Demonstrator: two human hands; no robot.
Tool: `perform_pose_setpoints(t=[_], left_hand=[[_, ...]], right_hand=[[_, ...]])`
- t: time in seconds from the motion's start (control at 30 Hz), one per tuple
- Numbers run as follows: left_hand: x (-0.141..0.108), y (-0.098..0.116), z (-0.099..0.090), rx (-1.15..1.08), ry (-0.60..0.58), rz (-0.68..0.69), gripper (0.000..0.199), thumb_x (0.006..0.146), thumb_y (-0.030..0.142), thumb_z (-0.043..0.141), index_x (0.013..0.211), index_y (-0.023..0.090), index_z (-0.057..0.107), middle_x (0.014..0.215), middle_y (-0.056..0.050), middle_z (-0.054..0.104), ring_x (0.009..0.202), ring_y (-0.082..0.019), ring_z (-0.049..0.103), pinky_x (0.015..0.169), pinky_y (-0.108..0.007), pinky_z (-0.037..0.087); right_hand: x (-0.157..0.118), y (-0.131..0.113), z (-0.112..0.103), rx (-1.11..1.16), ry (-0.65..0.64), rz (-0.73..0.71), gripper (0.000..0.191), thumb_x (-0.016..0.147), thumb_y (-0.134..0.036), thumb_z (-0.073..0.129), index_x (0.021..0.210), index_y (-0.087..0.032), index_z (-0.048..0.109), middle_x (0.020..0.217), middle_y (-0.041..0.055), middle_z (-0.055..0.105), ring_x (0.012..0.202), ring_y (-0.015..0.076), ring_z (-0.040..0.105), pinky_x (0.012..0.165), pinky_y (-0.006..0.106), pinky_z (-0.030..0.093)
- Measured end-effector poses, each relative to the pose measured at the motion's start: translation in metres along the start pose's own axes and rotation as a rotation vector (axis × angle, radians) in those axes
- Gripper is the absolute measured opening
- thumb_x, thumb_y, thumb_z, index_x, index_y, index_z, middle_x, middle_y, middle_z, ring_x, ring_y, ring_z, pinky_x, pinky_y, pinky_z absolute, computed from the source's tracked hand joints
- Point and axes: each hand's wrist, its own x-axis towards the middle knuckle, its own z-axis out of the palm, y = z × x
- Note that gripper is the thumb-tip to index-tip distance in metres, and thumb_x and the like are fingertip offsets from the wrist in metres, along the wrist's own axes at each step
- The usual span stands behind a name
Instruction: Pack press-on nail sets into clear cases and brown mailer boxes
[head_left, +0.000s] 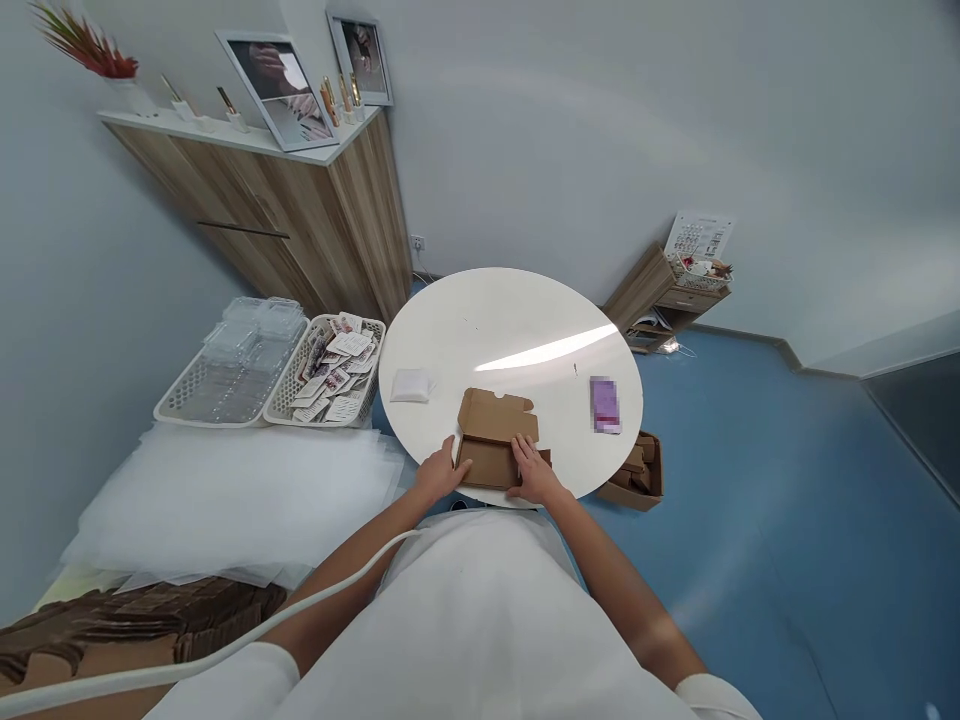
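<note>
A brown cardboard box (489, 462) lies near the front edge of the round white table (510, 310), its lid folded up and back. My left hand (441, 470) is at the box's left side, thumb on the wall and fingers outside it. At the right end, my right hand (532, 472) presses on the side wall with its fingers over the box, beside a raised side flap. A white packet (410, 386) rests on the table to the left, and a purple item (604, 405), partly pixelated, is at the right.
Two white baskets stand at the left, one with clear plastic cases (247, 350), one with printed cards (337, 375). Translucent sheets (240, 500) and flat brown cardboard (135, 630) lie below them. A carton (643, 490) of brown boxes sits beside the table at the right.
</note>
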Motion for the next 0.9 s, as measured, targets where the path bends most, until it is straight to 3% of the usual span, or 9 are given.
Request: perform_pose_setpoints(t=[0.17,0.3,0.4,0.5,0.6,0.67,0.73,0.83,0.9], left_hand=[[0.002,0.002,-0.016,0.089,-0.103,0.227,0.111,0.049,0.052,0.07,0.138,0.024,0.01,0.117,-0.011,0.051,0.102,-0.03,0.053,0.077,-0.031,0.04],[0.015,0.005,-0.015,0.161,-0.136,0.219,0.116,0.043,0.047,0.075,0.138,0.025,0.011,0.114,-0.013,0.053,0.101,-0.032,0.053,0.076,-0.032,0.04],[0.018,0.003,-0.012,0.129,-0.137,0.226,0.116,0.044,0.047,0.074,0.138,0.025,0.01,0.116,-0.012,0.053,0.102,-0.031,0.053,0.075,-0.031,0.04],[0.016,0.0,-0.011,0.101,-0.149,0.228,0.117,0.045,0.048,0.074,0.138,0.026,0.008,0.117,-0.011,0.053,0.103,-0.031,0.052,0.074,-0.031,0.04],[0.016,-0.001,-0.015,0.11,-0.164,0.226,0.115,0.046,0.05,0.073,0.138,0.026,0.009,0.118,-0.011,0.052,0.105,-0.031,0.051,0.074,-0.03,0.04],[0.016,0.0,-0.018,0.131,-0.175,0.224,0.114,0.046,0.052,0.072,0.138,0.026,0.009,0.118,-0.011,0.053,0.105,-0.03,0.052,0.074,-0.03,0.04],[0.017,0.002,-0.021,0.148,-0.196,0.224,0.117,0.046,0.054,0.071,0.138,0.026,0.006,0.117,-0.011,0.054,0.104,-0.031,0.052,0.074,-0.03,0.04],[0.018,0.004,-0.022,0.163,-0.233,0.21,0.119,0.045,0.056,0.071,0.138,0.026,0.002,0.118,-0.011,0.053,0.105,-0.031,0.051,0.074,-0.032,0.04],[0.018,0.006,-0.022,0.165,-0.237,0.192,0.119,0.045,0.055,0.071,0.138,0.027,0.002,0.119,-0.011,0.052,0.105,-0.031,0.051,0.074,-0.032,0.039]], right_hand=[[0.002,0.0,0.001,-0.006,0.009,-0.004,0.112,0.054,-0.034,0.072,0.139,-0.016,0.001,0.146,0.0104,0.006,0.134,0.0271,0.0,0.103,0.041,0.022],[-0.004,0.0,-0.007,-0.019,0.032,-0.01,0.111,0.055,-0.04,0.072,0.139,-0.02,0.002,0.147,0.0092,0.004,0.134,0.0272,-0.001,0.102,0.046,0.02],[-0.016,0.011,-0.017,0.056,0.178,0.08,0.098,0.064,-0.049,0.062,0.139,-0.023,0.003,0.147,0.0071,0.0,0.134,0.0265,-0.002,0.102,0.048,0.018],[-0.031,0.027,-0.021,0.358,0.278,0.297,0.087,0.074,-0.054,0.047,0.139,-0.018,0.004,0.146,0.0128,0.01,0.132,0.0255,0.016,0.099,0.042,0.028],[-0.041,0.035,-0.014,0.831,0.141,0.441,0.07,0.082,-0.055,0.031,0.138,-0.018,0.01,0.138,0.0142,0.032,0.118,0.0229,0.043,0.086,0.037,0.041],[-0.044,0.033,-0.007,1.099,0.072,0.458,0.061,0.083,-0.055,0.027,0.135,-0.023,0.02,0.134,0.01,0.04,0.111,0.0208,0.049,0.079,0.034,0.044],[-0.044,0.029,0.001,1.298,0.112,0.482,0.058,0.081,-0.057,0.03,0.131,-0.025,0.03,0.13,0.0075,0.045,0.106,0.0196,0.052,0.075,0.031,0.045],[-0.04,0.021,0.008,1.454,0.209,0.524,0.058,0.076,-0.059,0.039,0.122,-0.023,0.042,0.118,0.0075,0.054,0.091,0.0179,0.057,0.067,0.027,0.044],[-0.036,0.017,0.009,1.405,0.207,0.509,0.055,0.071,-0.056,0.049,0.115,-0.023,0.05,0.108,0.0062,0.058,0.082,0.0164,0.057,0.063,0.026,0.043]])
